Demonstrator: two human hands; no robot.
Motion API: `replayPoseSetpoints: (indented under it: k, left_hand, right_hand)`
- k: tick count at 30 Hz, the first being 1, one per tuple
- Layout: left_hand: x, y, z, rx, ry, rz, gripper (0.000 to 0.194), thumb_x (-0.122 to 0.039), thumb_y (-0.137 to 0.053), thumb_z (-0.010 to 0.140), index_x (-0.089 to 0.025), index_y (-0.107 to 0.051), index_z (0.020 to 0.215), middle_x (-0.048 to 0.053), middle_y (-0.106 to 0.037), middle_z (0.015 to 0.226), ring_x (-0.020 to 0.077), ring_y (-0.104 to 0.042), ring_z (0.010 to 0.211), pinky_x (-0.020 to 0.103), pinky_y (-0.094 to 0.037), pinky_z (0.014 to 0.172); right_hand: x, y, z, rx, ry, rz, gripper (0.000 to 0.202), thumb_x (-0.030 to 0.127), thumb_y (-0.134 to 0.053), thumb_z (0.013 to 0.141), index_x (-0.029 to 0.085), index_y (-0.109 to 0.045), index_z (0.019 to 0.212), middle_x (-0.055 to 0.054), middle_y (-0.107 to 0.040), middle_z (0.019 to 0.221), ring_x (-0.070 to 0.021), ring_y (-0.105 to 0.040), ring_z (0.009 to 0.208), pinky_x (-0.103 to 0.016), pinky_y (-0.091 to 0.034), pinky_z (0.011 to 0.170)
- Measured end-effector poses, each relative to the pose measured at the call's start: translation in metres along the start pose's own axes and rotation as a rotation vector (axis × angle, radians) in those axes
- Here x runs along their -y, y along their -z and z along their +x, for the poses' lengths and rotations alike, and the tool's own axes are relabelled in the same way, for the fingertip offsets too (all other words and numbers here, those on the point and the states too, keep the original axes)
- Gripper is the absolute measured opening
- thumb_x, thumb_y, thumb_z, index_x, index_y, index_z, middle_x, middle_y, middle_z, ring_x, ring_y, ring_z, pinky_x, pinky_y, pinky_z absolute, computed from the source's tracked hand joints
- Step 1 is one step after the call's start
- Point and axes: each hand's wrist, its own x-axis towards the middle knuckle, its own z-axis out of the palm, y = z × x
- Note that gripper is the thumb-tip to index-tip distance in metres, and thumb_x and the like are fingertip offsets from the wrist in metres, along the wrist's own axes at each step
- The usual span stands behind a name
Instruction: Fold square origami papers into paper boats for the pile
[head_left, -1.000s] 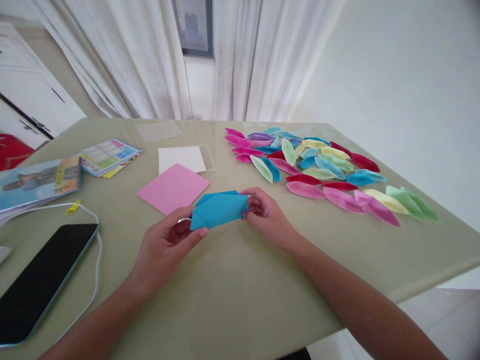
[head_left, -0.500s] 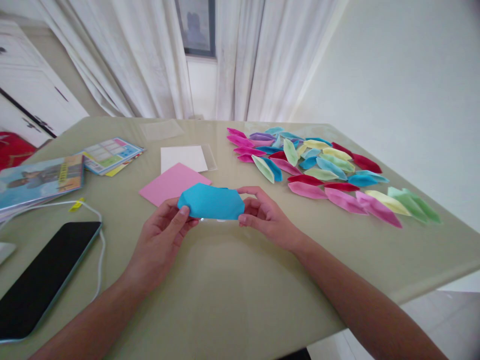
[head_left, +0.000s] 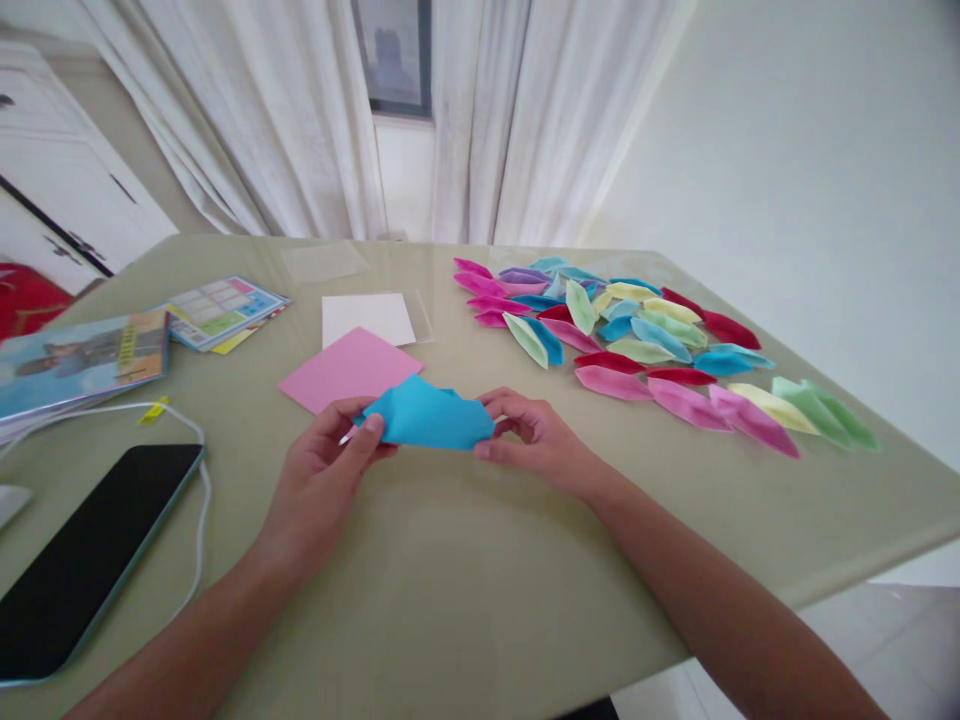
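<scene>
A folded blue paper [head_left: 435,418] is held up above the table between both hands, its top edge uneven with a raised peak on the left. My left hand [head_left: 337,450] pinches its left end, thumb in front. At the right end, my right hand [head_left: 534,438] grips the paper between thumb and fingers. Just behind the paper lies a square pink sheet [head_left: 349,368], overlapping a white sheet [head_left: 367,318]. Several folded, pointed paper pieces in many colours [head_left: 615,386] are spread over the right side of the table.
On the left of the table [head_left: 465,600] lie a black phone [head_left: 97,550], a white cable [head_left: 201,520], a booklet [head_left: 82,365] and printed cards [head_left: 225,308]. A translucent sheet [head_left: 322,262] is near the back edge. Curtains hang behind.
The blue paper has gone from a flat, long shape to one with a peaked, uneven top edge. Both hands still hold it, and the right hand has moved slightly down and right.
</scene>
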Motion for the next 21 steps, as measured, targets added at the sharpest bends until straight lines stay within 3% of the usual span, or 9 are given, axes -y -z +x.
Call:
replayPoseSetpoints:
  k: [3,5,9,12,16,21]
  left_hand:
    - [-0.003,0.002,-0.006,0.099,-0.044,0.159,0.03,-0.047,-0.082,0.089,-0.024,-0.074,0.107,0.0,-0.071,0.087,0.0147,-0.067,0.077,0.023,-0.057,0.07]
    - [-0.005,0.001,-0.011,0.171,-0.051,0.215,0.03,-0.047,-0.083,0.088,-0.022,-0.073,0.098,-0.001,-0.067,0.076,0.0147,-0.063,0.069,0.023,-0.054,0.063]
    - [-0.005,-0.003,-0.023,0.307,-0.053,0.262,0.027,-0.04,-0.088,0.082,-0.02,-0.069,0.085,-0.002,-0.061,0.074,0.0143,-0.056,0.068,0.023,-0.047,0.061]
    - [-0.005,-0.004,-0.027,0.425,-0.025,0.22,0.028,-0.039,-0.088,0.082,-0.02,-0.068,0.083,-0.001,-0.06,0.076,0.0149,-0.054,0.07,0.024,-0.045,0.063]
    - [-0.01,-0.006,-0.024,0.506,0.007,0.112,0.033,-0.049,-0.08,0.089,-0.02,-0.068,0.08,0.0,-0.057,0.073,0.0144,-0.05,0.065,0.025,-0.041,0.059]
    - [-0.016,-0.006,-0.021,0.516,0.009,0.086,0.031,-0.047,-0.076,0.094,-0.021,-0.067,0.08,0.0,-0.057,0.072,0.0148,-0.053,0.066,0.025,-0.043,0.062]
  right_hand:
    - [0.009,0.005,-0.002,0.073,-0.02,0.033,0.033,0.05,-0.084,0.087,0.022,-0.08,0.105,-0.009,-0.063,0.14,-0.0266,-0.063,0.124,-0.037,-0.055,0.095]
    - [0.015,0.005,-0.005,0.122,-0.051,0.078,0.036,0.054,-0.081,0.089,0.02,-0.08,0.101,-0.01,-0.063,0.137,-0.0244,-0.065,0.116,-0.034,-0.055,0.089]
    - [0.02,-0.006,-0.01,0.207,-0.149,0.151,0.036,0.047,-0.09,0.081,0.017,-0.077,0.097,-0.005,-0.068,0.108,-0.0163,-0.064,0.088,-0.025,-0.051,0.071]
    - [0.02,-0.015,-0.014,0.269,-0.244,0.19,0.036,0.045,-0.089,0.083,0.016,-0.074,0.097,0.001,-0.062,0.082,-0.0129,-0.059,0.074,-0.022,-0.047,0.064]
    - [0.018,-0.018,-0.016,0.223,-0.246,0.283,0.033,0.042,-0.09,0.082,0.015,-0.073,0.089,0.002,-0.062,0.075,-0.0118,-0.057,0.069,-0.022,-0.047,0.063]
    - [0.018,-0.012,-0.015,0.146,-0.253,0.372,0.034,0.041,-0.091,0.081,0.015,-0.075,0.095,-0.001,-0.07,0.083,-0.013,-0.062,0.071,-0.023,-0.052,0.065]
